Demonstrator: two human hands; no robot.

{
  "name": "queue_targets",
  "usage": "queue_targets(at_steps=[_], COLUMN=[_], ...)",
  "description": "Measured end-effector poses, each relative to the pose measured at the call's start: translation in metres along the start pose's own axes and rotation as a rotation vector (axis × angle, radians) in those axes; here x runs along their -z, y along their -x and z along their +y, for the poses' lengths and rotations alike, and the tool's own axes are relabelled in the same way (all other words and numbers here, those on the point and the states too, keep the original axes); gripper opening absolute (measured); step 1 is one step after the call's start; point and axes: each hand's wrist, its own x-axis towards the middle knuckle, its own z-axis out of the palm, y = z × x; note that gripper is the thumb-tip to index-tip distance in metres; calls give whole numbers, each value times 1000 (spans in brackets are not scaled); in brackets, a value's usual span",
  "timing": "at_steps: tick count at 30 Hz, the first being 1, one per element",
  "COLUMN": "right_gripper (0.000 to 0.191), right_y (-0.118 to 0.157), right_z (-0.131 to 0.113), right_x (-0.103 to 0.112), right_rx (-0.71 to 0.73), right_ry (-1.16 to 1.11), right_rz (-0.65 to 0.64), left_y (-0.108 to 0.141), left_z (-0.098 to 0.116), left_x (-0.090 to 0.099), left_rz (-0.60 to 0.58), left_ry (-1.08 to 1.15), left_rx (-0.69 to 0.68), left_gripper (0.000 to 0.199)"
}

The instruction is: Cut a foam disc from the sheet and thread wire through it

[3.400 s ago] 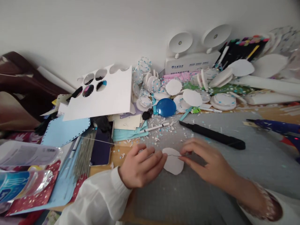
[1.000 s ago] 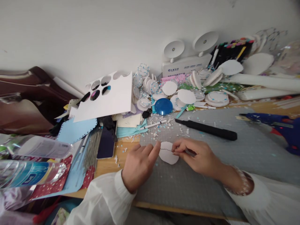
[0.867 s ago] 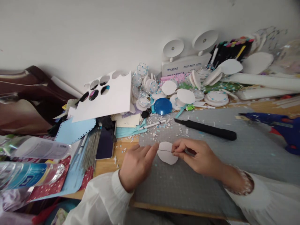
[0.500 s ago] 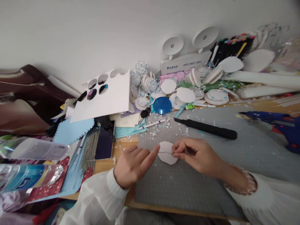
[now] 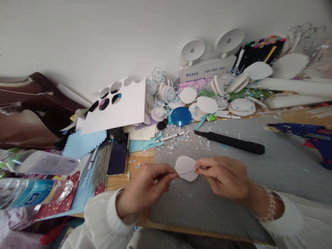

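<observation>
A thin twisted wire (image 5: 187, 172) stretches between my two hands, passing over a white paper disc (image 5: 185, 164). My left hand (image 5: 149, 186) pinches the wire's left end at the disc's edge. The other end is pinched between the thumb and forefinger of my right hand (image 5: 224, 176), on the disc's right side. Underneath is a grey cutting mat (image 5: 197, 207). Beyond my right hand a black craft knife (image 5: 233, 142) rests on the mat. Whether the wire touches the disc I cannot tell.
A blue glue gun (image 5: 308, 133) lies at the right. White foam discs (image 5: 242, 106) and a blue lid (image 5: 181, 116) stand at the back. On the left are a phone (image 5: 117, 155), a bundle of wires (image 5: 101, 164) and a water bottle (image 5: 33, 193). Paper scraps litter the mat.
My left hand has turned from a pointing finger to a pinch on the wire's left end. The wire now runs straighter between both hands. My right hand keeps its pinch.
</observation>
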Motion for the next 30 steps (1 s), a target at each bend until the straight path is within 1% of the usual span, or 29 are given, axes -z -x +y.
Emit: queue_targets(at_steps=[1,3,5,7,9,11,12,14,17,18,19,21,22,24,25,27,30], right_gripper=[20,17,16,16,16,17,16,16,16,15,15,15,15,12,10,10,14], right_y=[-1,-4,-7,-8,-8,-6,-5,-4,-4,-4,-4,-5,-7,-11,-13,-18,-21], right_z=[1,1,1,0,-1,0,0,0,-2,-3,-4,-6,-6,-7,-6,-5,-4], right_x=[-1,-3,-4,-4,-3,-3,-3,-2,-1,0,1,1,2,3,4,6,8], right_rx=[-26,-83,-125,-139,-141,-126,-106,-43,63,87,98,72,29,-102,-179,-325,-455], right_ry=[-30,-91,-130,-141,-136,-119,-103,-47,62,88,97,47,-9,-167,-251,-387,-494], right_rz=[9,20,19,10,9,5,0,-11,-27,-36,-43,-41,-35,-44,-69,-154,-259], left_y=[0,-1,-2,-3,-3,-3,-3,-2,-1,-2,-2,-3,-3,-4,-4,-4,-1], left_z=[-1,-5,-8,-11,-13,-13,-12,-10,-5,-4,-4,-3,-4,-5,-6,-6,-6], left_x=[0,1,0,1,1,0,-1,-5,-10,-11,-11,-8,-6,1,4,10,13], left_rz=[44,120,155,182,206,224,227,222,201,204,216,256,279,324,339,353,327], left_ry=[-141,-454,-708,-855,-906,-890,-849,-696,-449,-410,-401,-475,-547,-723,-808,-937,-1014], left_rx=[-88,-283,-457,-592,-680,-700,-676,-561,-348,-305,-291,-340,-398,-552,-622,-714,-767], left_gripper=[17,20,19,15,14,16,16,12,18,20,21,20,18,11,7,8,11])
